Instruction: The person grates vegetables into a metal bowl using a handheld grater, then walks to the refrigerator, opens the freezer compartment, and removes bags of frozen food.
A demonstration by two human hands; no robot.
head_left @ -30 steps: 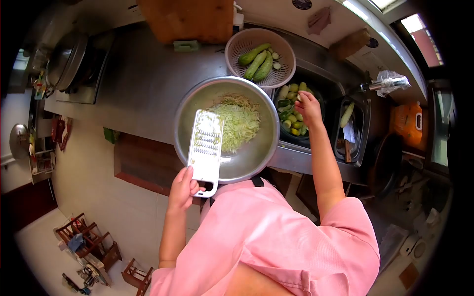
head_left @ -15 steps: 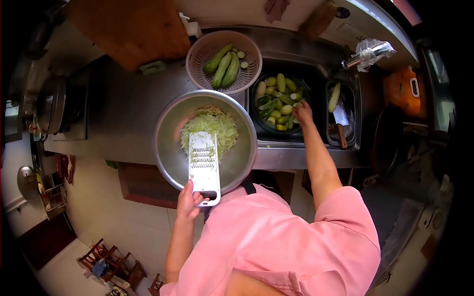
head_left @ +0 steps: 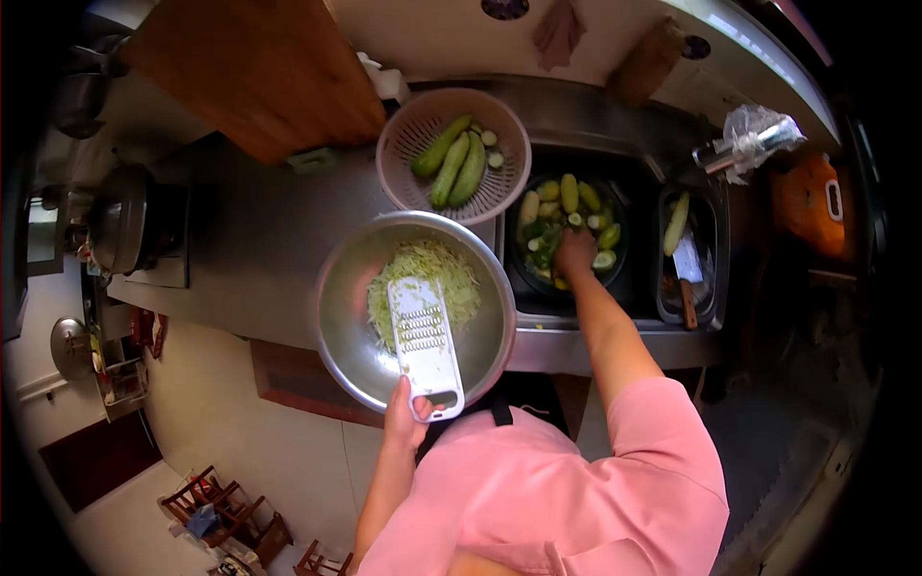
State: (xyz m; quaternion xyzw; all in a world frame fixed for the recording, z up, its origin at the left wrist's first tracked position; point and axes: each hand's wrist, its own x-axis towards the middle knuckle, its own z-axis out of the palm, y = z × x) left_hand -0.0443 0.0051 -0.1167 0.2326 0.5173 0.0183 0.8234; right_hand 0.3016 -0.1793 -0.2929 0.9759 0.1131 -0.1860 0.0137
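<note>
My left hand (head_left: pixel 407 415) is closed on the handle end of a white grater (head_left: pixel 427 365), which lies tilted over the near side of a large steel bowl (head_left: pixel 336 336). Pale green shreds (head_left: pixel 451 274) are heaped in the bowl beneath the grater's far end. My right hand (head_left: pixel 575 252) reaches down into a dark basin in the sink, among several green and yellow vegetables (head_left: pixel 570 194). Its fingers are hidden there, so I cannot make out whether they hold anything.
Behind the bowl, a pinkish colander (head_left: pixel 386 173) holds several long green vegetables. A small tray at the right contains a peeled vegetable (head_left: pixel 676 226) and a cleaver (head_left: pixel 687 264). A plastic-wrapped faucet (head_left: pixel 749 146) juts over the sink. A wooden board (head_left: pixel 254 72) stands behind.
My right hand has lowered from above the sink into the vegetables. The view has shifted. My left hand keeps its hold on the grater over the bowl.
</note>
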